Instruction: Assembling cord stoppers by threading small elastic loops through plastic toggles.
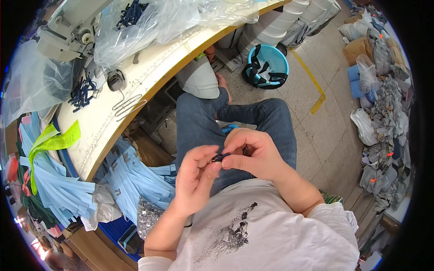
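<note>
Above my lap, my left hand (195, 175) and my right hand (254, 153) meet with their fingertips. Between them they pinch a small dark navy strip (220, 157), which looks bent into a loop. Its exact kind is too small to make out. The left thumb and fingers press on one end, while the right thumb and index finger grip the other. On the table to the left lies a pile of similar dark navy strips (83, 93). More dark pieces (131, 14) show at the clear plastic sheeting farther back.
A sewing machine (68, 38) stands on the curved-edged table (149, 74), near a bent wire (129, 106). Light blue fabric strips (135, 174) hang at the left, with a neon yellow strip (49, 140). A blue basket (271, 63) sits on the floor. Grey scraps (384, 131) line the right.
</note>
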### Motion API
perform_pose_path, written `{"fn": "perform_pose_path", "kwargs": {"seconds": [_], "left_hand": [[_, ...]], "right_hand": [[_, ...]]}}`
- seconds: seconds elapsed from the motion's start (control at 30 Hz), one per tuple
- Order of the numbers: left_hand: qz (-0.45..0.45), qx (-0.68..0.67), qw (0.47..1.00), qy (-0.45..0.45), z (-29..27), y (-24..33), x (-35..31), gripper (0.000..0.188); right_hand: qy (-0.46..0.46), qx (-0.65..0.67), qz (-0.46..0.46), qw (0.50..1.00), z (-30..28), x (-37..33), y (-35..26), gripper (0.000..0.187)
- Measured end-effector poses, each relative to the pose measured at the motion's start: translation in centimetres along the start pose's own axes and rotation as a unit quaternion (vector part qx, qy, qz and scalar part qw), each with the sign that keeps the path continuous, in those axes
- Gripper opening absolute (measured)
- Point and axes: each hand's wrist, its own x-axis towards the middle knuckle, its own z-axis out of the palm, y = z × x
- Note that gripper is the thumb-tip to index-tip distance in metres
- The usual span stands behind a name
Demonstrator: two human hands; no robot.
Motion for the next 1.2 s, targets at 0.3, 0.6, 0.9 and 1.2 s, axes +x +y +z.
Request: {"fn": "perform_pose_path", "kwargs": {"seconds": [0.3,0.6,0.9,1.2], "left_hand": [[0.111,0.161,0.981,-0.010,-1.3,-0.5,1.0,0.018],[0.042,-0.167,0.985,-0.016,-0.5,-0.6,1.0,0.016],[0.063,-0.207,0.970,-0.108,-2.0,-1.6,1.6,0.015],[0.109,0.001,0.992,0.060,0.4,-0.5,1.4,0.047]], "right_hand": [[0.037,0.153,0.068,0.985,0.6,0.2,-0.3,0.010],[0.051,0.229,0.108,0.966,1.1,0.6,-0.5,0.017],[0.095,0.116,0.109,0.983,1.6,1.4,-1.6,0.017],[0.099,0.123,0.085,0.984,2.1,1.3,-2.7,0.017]]}}
